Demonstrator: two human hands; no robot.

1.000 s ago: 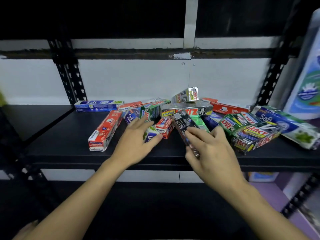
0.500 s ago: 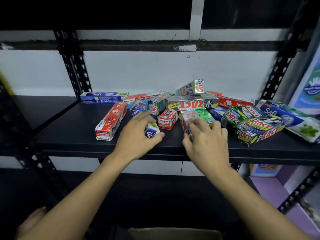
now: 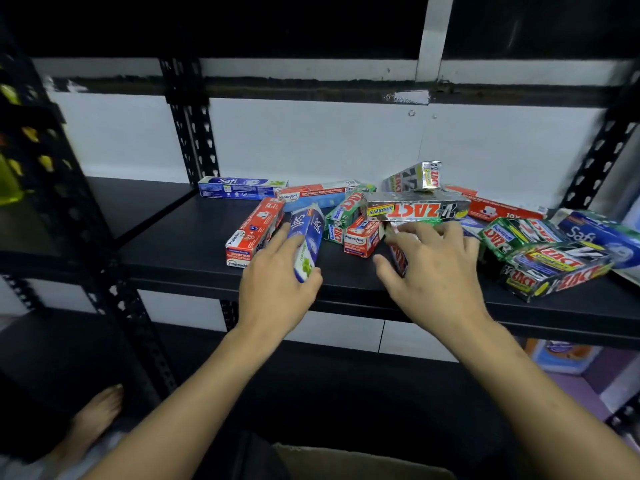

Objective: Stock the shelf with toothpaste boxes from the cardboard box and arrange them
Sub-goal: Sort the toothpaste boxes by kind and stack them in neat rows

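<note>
Your left hand (image 3: 277,282) grips the blue Safi box (image 3: 308,237), with the thumb on one side and the fingers on the other. This box lies on the black shelf (image 3: 180,244), left of and in front of the long silver Zact box (image 3: 417,210). Your right hand (image 3: 433,268) grasps a small silver-and-red box (image 3: 398,258) directly in front of the long silver Zact box, fingers curled over it and thumb against its side. A red Pepsodent box (image 3: 254,232) lies farther left. A cardboard box (image 3: 346,460) shows well below.
</note>
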